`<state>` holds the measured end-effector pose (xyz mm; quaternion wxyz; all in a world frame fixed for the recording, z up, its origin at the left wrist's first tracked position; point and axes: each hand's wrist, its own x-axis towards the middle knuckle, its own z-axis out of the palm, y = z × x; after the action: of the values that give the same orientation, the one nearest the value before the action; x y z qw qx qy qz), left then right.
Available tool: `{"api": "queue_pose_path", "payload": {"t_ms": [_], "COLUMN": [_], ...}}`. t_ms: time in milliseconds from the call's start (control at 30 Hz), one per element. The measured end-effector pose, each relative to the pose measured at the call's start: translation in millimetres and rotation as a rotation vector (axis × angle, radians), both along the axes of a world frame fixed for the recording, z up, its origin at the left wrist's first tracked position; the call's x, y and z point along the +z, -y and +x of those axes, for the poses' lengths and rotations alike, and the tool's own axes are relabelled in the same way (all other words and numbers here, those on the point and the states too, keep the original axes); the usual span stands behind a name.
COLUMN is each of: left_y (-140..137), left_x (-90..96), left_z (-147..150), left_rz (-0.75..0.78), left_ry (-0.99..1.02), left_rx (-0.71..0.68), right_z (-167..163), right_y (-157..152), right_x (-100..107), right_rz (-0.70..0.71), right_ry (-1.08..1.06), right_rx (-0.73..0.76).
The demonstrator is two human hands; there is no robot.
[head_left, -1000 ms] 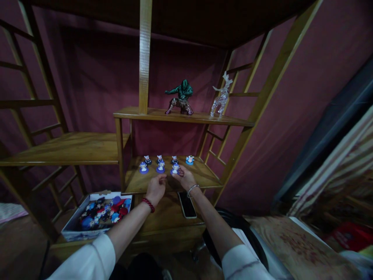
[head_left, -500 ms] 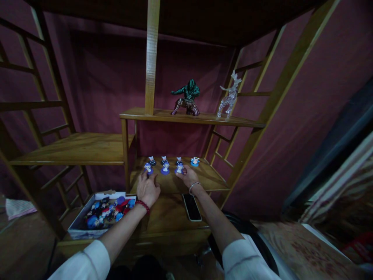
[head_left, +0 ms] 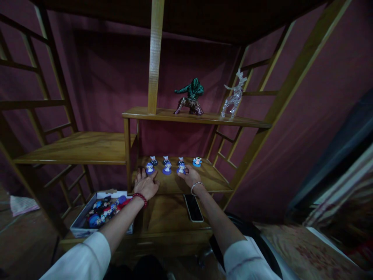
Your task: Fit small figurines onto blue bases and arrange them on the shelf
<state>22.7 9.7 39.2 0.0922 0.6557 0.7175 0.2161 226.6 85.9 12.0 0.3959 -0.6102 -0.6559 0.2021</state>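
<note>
Small purple-and-white figurines on round purple bases stand in a front row on the low wooden shelf: a left one [head_left: 150,168], a middle one [head_left: 167,168] and a right one [head_left: 181,168]. My left hand [head_left: 146,186], with a red bead bracelet, rests at the shelf's front with fingers spread on either side of the left figurine's base. The thumb and fingers of my right hand [head_left: 190,177] close on the right figurine, which stands upright. Behind are three dark-based figurines [head_left: 166,160] and one blue-based figurine [head_left: 197,161].
A box [head_left: 80,232] of jumbled figurines sits at lower left. Below my right wrist lies a phone [head_left: 193,208]. On the upper shelf [head_left: 163,115] stand a green crouching statue [head_left: 192,97] and a clear deer figure [head_left: 234,95]. A wooden post [head_left: 155,58] rises at that shelf's left.
My left hand has shifted slightly left, its fingers now wider apart around the left figurine. The right hand keeps its hold. The whole view has moved a little.
</note>
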Motion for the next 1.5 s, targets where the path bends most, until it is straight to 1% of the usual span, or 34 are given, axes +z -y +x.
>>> {"api": "queue_pose_path", "payload": {"t_ms": [200, 433, 633, 900, 1233, 1500], "left_y": [-8.2, -11.4, -8.5, -7.0, -6.4, -7.7], "left_x": [-2.8, -2.3, -0.9, -1.5, -3.6, -7.7], "left_z": [0.4, 1.6, 3.2, 2.4, 3.2, 2.4], "left_rz": [0.002, 0.005, 0.035, 0.046, 0.054, 0.080], "left_ry": [-0.002, -0.027, -0.067, -0.067, -0.091, -0.088], "left_rx": [0.002, 0.000, 0.017, 0.049, 0.097, 0.098], "right_z": [0.4, -1.4, -2.3, -2.1, -0.9, -2.3], "right_y": [1.1, 6.4, 9.5, 9.6, 8.8, 11.2], "right_x": [-2.1, 2.8, 6.4, 4.9, 2.4, 5.8], "right_rz": [0.043, 0.047, 0.030, 0.028, 0.042, 0.031], "right_ry": [0.044, 0.085, 0.056, 0.003, 0.023, 0.006], "right_rx": [-0.019, -0.030, -0.030, -0.014, -0.024, -0.029]}}
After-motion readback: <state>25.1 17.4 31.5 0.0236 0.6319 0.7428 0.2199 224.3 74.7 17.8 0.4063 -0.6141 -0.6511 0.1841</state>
